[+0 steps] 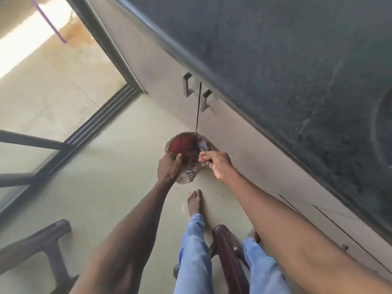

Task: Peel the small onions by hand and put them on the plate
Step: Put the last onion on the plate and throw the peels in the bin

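A round container lined with crinkled clear plastic stands on the floor against the cabinet. It holds a reddish-brown mass; single onions cannot be made out in the blur. My left hand curls over the container's near left rim. My right hand pinches the plastic edge on the right side between thumb and fingers. No plate is in view.
Pale cabinet doors with two handles run under a dark stone countertop. A sliding-door track lies at left. My bare foot rests just below the container. Dark plastic chair parts and another chair stand near my legs.
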